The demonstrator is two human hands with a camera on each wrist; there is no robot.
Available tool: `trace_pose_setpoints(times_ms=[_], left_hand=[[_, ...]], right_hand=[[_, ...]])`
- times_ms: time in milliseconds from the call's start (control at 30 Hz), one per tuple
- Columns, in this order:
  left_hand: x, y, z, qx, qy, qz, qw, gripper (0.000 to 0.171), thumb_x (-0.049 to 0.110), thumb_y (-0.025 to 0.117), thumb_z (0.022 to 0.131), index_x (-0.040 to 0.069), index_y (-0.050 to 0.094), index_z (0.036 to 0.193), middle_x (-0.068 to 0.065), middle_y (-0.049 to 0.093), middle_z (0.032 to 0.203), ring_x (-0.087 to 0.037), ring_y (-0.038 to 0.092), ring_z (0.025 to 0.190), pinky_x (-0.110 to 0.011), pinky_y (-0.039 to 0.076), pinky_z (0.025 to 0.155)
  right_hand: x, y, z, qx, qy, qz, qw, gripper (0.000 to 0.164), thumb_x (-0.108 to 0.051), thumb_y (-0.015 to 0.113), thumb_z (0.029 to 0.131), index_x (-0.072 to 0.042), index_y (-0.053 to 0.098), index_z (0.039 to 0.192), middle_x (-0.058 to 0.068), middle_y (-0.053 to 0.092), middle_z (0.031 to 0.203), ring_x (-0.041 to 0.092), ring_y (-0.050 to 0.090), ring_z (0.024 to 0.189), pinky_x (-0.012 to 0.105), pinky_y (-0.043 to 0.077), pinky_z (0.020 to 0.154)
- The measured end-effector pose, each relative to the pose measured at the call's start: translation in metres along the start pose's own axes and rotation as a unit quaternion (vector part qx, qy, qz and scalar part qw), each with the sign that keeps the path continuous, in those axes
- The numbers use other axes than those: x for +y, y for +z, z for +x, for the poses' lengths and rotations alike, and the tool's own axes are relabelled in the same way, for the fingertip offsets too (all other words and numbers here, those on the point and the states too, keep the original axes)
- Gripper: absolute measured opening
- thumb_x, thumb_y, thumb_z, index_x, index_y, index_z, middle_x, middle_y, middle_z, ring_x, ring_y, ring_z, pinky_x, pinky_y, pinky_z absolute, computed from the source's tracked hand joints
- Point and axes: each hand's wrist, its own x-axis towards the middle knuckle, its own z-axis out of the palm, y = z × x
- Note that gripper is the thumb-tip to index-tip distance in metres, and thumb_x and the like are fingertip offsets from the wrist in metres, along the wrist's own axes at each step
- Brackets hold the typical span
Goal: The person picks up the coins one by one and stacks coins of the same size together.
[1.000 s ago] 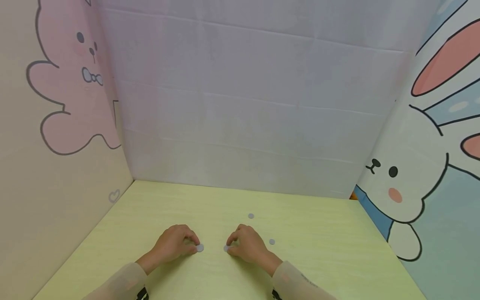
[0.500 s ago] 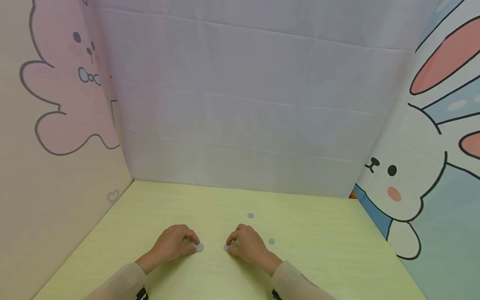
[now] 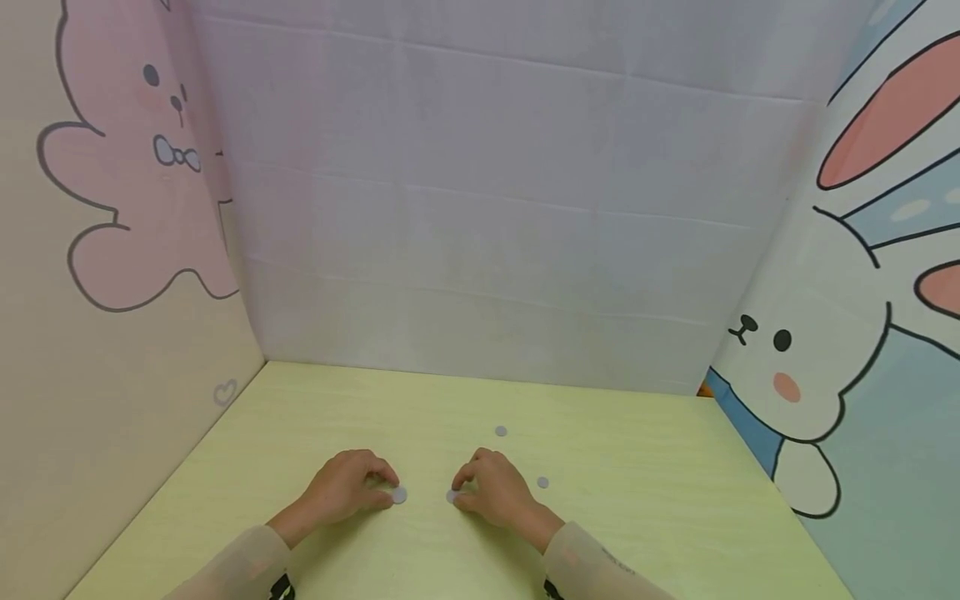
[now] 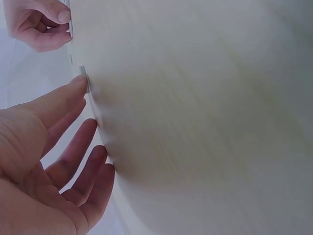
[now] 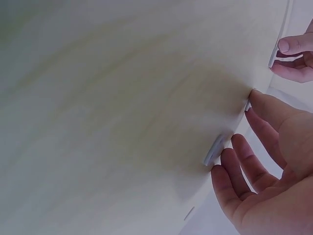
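Observation:
A small flat grey disc (image 3: 400, 495) lies on the yellow table, pinched at its edge between the thumb and index finger of my left hand (image 3: 341, 490). My right hand (image 3: 497, 490) pinches a similar grey disc (image 3: 452, 496) a short way to the right, its thumb and index finger partly covering it. In the left wrist view, the left thumb rests on the edge of its disc (image 4: 84, 78), while the other fingertips touch the table. A third disc (image 5: 213, 149) shows by the right hand's other fingertips in the right wrist view, not held.
Two loose grey discs lie beyond the hands: one farther back (image 3: 501, 431) and one right of the right hand (image 3: 543, 482). A pale cloth wall (image 3: 480, 208) stands behind the table (image 3: 637, 467), with printed side walls at left and right.

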Motion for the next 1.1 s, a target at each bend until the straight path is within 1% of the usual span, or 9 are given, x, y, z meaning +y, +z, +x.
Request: trace_pose_setpoints(times_ms=[200,333,400,500,600,700,833,967,1100], left_hand=[[0.0,0.0,0.002,-0.007,-0.004,-0.001,1.0,0.027,0.028,0.095,0.079,0.025,0.082,0.102,0.011,0.074,0.101,-0.016,0.065,0.096,-0.039,0.053,0.083],[0.003,0.003,0.003,0.006,-0.002,0.008,0.9999,0.027,0.031,0.094,0.08,0.024,0.082,0.103,0.011,0.073,0.1,-0.016,0.065,0.096,-0.039,0.054,0.084],[0.005,0.005,0.004,0.017,0.005,0.016,0.9997,0.028,0.032,0.094,0.08,0.024,0.082,0.104,0.011,0.073,0.1,-0.017,0.066,0.096,-0.04,0.055,0.084],[0.01,0.008,0.006,0.028,0.015,0.025,0.9992,0.027,0.03,0.094,0.08,0.024,0.082,0.103,0.01,0.073,0.1,-0.018,0.067,0.097,-0.042,0.055,0.085],[0.016,0.011,0.007,0.033,0.023,0.024,0.9989,0.026,0.028,0.095,0.079,0.024,0.082,0.101,0.01,0.073,0.1,-0.02,0.067,0.097,-0.042,0.055,0.084],[0.023,0.014,0.008,0.033,0.032,0.021,0.9988,0.026,0.027,0.095,0.079,0.022,0.082,0.1,0.008,0.074,0.1,-0.021,0.067,0.098,-0.042,0.055,0.084],[0.031,0.017,0.01,0.031,0.044,0.019,0.9984,0.025,0.025,0.095,0.078,0.02,0.082,0.099,0.006,0.075,0.099,-0.024,0.067,0.098,-0.046,0.057,0.085],[0.036,0.021,0.012,0.027,0.044,0.019,0.9985,0.025,0.024,0.096,0.077,0.018,0.083,0.098,0.005,0.076,0.099,-0.025,0.068,0.098,-0.05,0.058,0.084],[0.038,0.025,0.014,0.027,0.047,0.026,0.9982,0.024,0.024,0.096,0.077,0.018,0.084,0.098,0.004,0.077,0.098,-0.025,0.069,0.096,-0.049,0.058,0.083]], right_hand=[[0.0,0.0,0.0,0.001,-0.002,0.002,1.0,0.01,-0.022,0.09,0.087,-0.018,0.085,0.095,-0.003,0.067,0.098,0.013,0.058,0.088,0.029,0.053,0.078],[0.0,0.001,0.001,0.004,-0.004,0.006,1.0,0.01,-0.021,0.09,0.087,-0.018,0.085,0.095,-0.003,0.067,0.097,0.012,0.057,0.086,0.027,0.051,0.076],[0.0,0.001,0.001,0.004,-0.004,0.01,1.0,0.01,-0.021,0.09,0.087,-0.018,0.085,0.094,-0.003,0.067,0.097,0.012,0.056,0.085,0.027,0.05,0.074],[0.001,0.001,0.002,0.003,0.002,0.018,1.0,0.009,-0.021,0.09,0.086,-0.018,0.085,0.093,-0.003,0.066,0.096,0.011,0.057,0.085,0.027,0.05,0.074],[0.003,0.003,0.003,0.002,0.013,0.028,1.0,0.009,-0.021,0.091,0.085,-0.019,0.086,0.092,-0.005,0.066,0.096,0.011,0.057,0.085,0.027,0.051,0.075],[0.004,0.003,0.004,0.004,0.023,0.04,0.999,0.009,-0.021,0.092,0.084,-0.019,0.086,0.091,-0.006,0.065,0.095,0.01,0.057,0.084,0.026,0.05,0.075],[0.004,0.001,0.003,0.003,0.024,0.054,0.998,0.009,-0.02,0.092,0.084,-0.018,0.087,0.091,-0.006,0.065,0.096,0.01,0.058,0.084,0.026,0.05,0.074],[0.004,0.0,0.002,-0.001,0.024,0.066,0.998,0.009,-0.019,0.092,0.084,-0.016,0.087,0.091,-0.005,0.066,0.096,0.011,0.06,0.085,0.026,0.05,0.074],[0.004,0.0,0.001,-0.004,0.024,0.072,0.997,0.01,-0.019,0.092,0.084,-0.016,0.087,0.092,-0.006,0.066,0.096,0.011,0.06,0.084,0.025,0.049,0.072]])
